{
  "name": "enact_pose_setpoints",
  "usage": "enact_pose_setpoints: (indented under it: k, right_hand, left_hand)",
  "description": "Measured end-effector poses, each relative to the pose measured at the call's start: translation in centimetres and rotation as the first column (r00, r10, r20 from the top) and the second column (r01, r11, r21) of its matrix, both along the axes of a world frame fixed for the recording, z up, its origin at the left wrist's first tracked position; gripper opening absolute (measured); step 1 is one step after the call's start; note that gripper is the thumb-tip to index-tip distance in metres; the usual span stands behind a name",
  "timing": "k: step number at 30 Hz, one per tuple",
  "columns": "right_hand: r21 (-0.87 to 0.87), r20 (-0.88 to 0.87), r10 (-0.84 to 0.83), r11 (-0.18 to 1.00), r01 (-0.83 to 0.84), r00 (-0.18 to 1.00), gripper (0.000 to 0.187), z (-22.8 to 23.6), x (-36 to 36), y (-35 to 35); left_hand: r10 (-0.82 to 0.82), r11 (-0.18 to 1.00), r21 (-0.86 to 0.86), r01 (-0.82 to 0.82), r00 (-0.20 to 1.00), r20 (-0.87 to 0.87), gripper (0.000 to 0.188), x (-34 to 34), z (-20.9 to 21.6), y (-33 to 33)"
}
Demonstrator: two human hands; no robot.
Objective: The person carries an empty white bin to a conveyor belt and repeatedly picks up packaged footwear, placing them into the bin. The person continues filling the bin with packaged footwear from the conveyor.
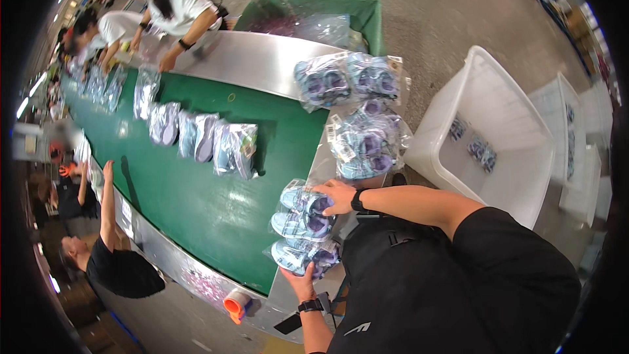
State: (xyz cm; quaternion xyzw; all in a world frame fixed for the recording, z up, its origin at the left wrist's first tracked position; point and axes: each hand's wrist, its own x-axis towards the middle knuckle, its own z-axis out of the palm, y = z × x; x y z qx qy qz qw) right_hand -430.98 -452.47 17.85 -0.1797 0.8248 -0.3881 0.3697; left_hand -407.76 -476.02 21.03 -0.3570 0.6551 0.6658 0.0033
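Note:
At the near end of the green conveyor, bagged pairs of light blue shoes with purple linings lie in clear plastic. My right hand [337, 196] is closed on the side of the upper bagged shoes [295, 223]. Below it, my left hand [300, 282] grips the lower bagged shoes [291, 255] from their near end, thumb on the purple lining. Both bags lie side by side at the belt's end, in front of my body. Just beyond my right hand sits a stack of bagged shoes [367, 137], with two more bagged pairs [347, 78] behind it.
On the green belt [196, 190], several bagged shoes [236, 149] lie in a row. A large white bin [452, 164] at right holds a few bags. Behind stands a green-lined container [360, 10]. An orange tape roll [234, 305] sits on the metal edge. Other people work along both sides.

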Motion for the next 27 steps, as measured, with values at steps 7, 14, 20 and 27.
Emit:
enact_pose_setpoints:
  k: [7, 14, 20, 27]
  right_hand:
    - [0.043, 0.457, -0.304, 0.946, 0.320, 0.836, 0.108, -0.4, -0.6, -1.1]
    - [-0.153, 0.403, -0.229, 0.938, 0.312, 0.886, 0.081, 7.2, -0.7, 1.5]
    - [-0.432, 0.255, -0.308, 0.812, 0.393, 0.917, 0.089, 11.8, 0.1, 11.4]
    - [-0.498, 0.490, -0.705, 0.256, 0.828, 0.513, 0.086, 13.2, 6.3, 30.0]
  left_hand:
    - [-0.068, 0.966, 0.254, 0.055, 0.997, 0.044, 0.077, -1.3, 0.4, -1.2]
    - [-0.108, 0.942, 0.328, 0.071, 0.990, 0.095, 0.065, -2.7, 3.7, -0.6]
    - [-0.254, 0.943, 0.228, 0.243, 0.967, 0.021, 0.082, -8.5, 8.6, 3.2]
    - [-0.561, 0.762, 0.268, 0.590, 0.807, -0.181, 0.074, -18.1, 13.6, 15.4]
